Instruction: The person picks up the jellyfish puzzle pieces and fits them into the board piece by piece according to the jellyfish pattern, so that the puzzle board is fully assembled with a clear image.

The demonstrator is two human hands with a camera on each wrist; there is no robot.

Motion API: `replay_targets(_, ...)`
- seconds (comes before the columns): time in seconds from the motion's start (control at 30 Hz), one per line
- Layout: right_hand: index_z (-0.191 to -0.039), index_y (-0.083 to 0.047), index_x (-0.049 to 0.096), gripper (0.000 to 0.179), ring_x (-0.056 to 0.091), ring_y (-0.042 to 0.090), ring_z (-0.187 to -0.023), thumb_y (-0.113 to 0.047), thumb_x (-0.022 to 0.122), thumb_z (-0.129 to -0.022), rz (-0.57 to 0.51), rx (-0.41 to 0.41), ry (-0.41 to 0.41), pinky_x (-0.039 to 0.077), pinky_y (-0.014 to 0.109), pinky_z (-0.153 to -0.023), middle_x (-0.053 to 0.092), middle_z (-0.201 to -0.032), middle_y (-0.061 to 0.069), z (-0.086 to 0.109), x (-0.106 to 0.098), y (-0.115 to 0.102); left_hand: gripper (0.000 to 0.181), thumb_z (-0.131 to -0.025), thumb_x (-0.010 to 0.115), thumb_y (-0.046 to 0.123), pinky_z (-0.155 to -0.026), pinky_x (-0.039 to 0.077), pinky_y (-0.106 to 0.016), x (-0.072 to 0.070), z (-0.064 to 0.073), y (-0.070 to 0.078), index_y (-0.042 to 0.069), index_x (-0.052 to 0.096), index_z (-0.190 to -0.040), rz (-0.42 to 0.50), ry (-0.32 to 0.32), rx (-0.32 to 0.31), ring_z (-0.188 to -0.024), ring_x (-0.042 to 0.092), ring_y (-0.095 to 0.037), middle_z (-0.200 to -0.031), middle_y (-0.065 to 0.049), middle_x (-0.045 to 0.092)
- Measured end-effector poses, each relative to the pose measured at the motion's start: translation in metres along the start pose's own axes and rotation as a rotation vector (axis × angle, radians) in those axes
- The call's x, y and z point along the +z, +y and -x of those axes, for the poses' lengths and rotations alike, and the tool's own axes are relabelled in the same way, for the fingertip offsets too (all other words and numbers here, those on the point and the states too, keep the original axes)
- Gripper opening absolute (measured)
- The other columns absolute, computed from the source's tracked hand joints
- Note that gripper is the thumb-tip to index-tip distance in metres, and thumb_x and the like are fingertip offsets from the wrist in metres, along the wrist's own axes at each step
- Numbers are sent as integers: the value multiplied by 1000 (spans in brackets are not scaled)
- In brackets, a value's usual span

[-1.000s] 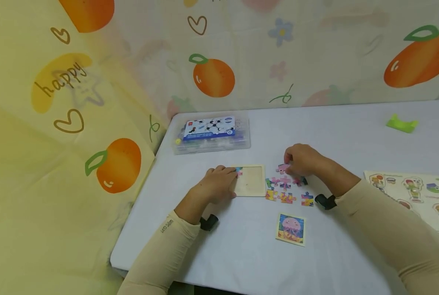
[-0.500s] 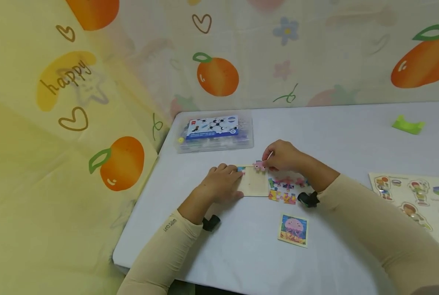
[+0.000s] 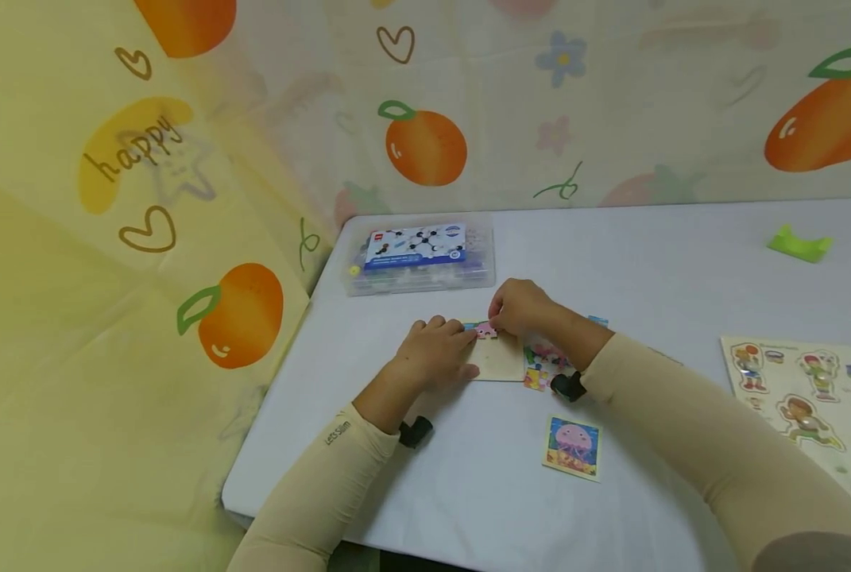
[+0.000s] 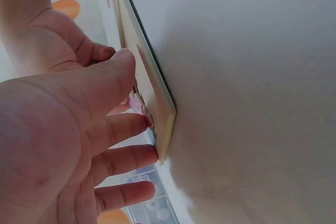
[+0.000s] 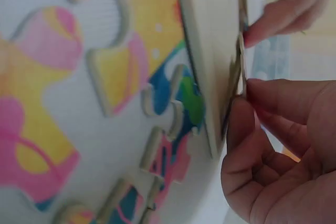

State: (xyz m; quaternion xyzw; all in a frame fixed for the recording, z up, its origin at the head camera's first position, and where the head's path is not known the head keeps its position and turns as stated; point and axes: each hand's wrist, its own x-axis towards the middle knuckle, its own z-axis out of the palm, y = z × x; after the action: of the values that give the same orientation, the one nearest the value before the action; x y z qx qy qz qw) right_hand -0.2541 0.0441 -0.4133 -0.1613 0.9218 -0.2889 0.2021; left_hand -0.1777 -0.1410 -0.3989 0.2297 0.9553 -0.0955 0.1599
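Pink jigsaw piece (image 3: 485, 329), with dark dots like eyes, is at the far edge of the wooden puzzle tray (image 3: 497, 364), pinched between the thumb and forefinger of the right hand (image 3: 521, 306); whether it sits flush in the recess cannot be told. Judging by the thick pale cut edges of the loose pieces (image 5: 113, 80) beside the tray, it is probably thin wood or dense board — light, stiff, unlikely to suffer from a drop, though its narrow knobs could chip or bind if forced. Its printed face may be a little slick, so a fingertip hold on the edge away from the neighbouring piece seems best, leaving the joining side free. The left hand (image 3: 435, 349) has its fingers extended rather than wrapped round anything, touching the tray's left end. That light contact should suit — the tray looks light too, and could skate on the white worktop (image 3: 468, 492) under a firm push.
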Motion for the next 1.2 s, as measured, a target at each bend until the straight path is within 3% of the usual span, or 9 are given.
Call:
replay_targets(0.17,-89,-13,79,7,61,22,-86,-16,73,-91,46,-16,5,50,31,-72,72,-91,4,3,-2,0,64,-99,54,61,-106,40,-46,-1,-2,2,27,47,-154,-15,6,-10,-131,46,-22,-147,4,53)
replay_targets(0.33,-97,-10,78,11,63,26,-93,-19,71,-93,103,-29,62,51,39,-81,72,-101,9,18,-23,8,62,-100,54,59,-108,40,-46,-4,-4,5,27,49,-153,-31,9,-4,-131,46,-23,-146,2,53)
replay_targets(0.5,-106,-8,75,19,62,30,-97,-24,69,-97,153,51,83,51,43,-83,70,-109,14,35,-48,29,63,-100,54,59,-110,39,-47,-7,-4,4,26,48,-153,-58,-16,-2,-133,47,-23,-148,1,53)
replay_targets(0.73,-110,-5,72,23,60,32,-93,-22,70,-96,228,136,37,53,42,-75,67,-108,18,61,-69,68,62,-101,51,60,-109,41,-48,-4,-9,-2,25,51,-151,-71,-8,11,-132,48,-24,-146,1,55)
replay_targets(0.97,-105,-3,70,28,56,33,-92,-25,78,-90,220,165,18,52,41,-74,65,-102,18,77,-66,99,62,-101,51,60,-108,42,-50,-4,-9,-1,24,51,-152,-112,-11,29,-131,48,-25,-146,-1,54)
replay_targets(1.2,-94,-3,69,17,55,29,-87,-17,78,-90,133,141,53,49,36,-72,62,-88,12,80,-59,108,66,-98,58,59,-110,41,-50,-2,-9,4,21,50,-152,-94,30,-2,-135,46,-28,-151,-4,49)
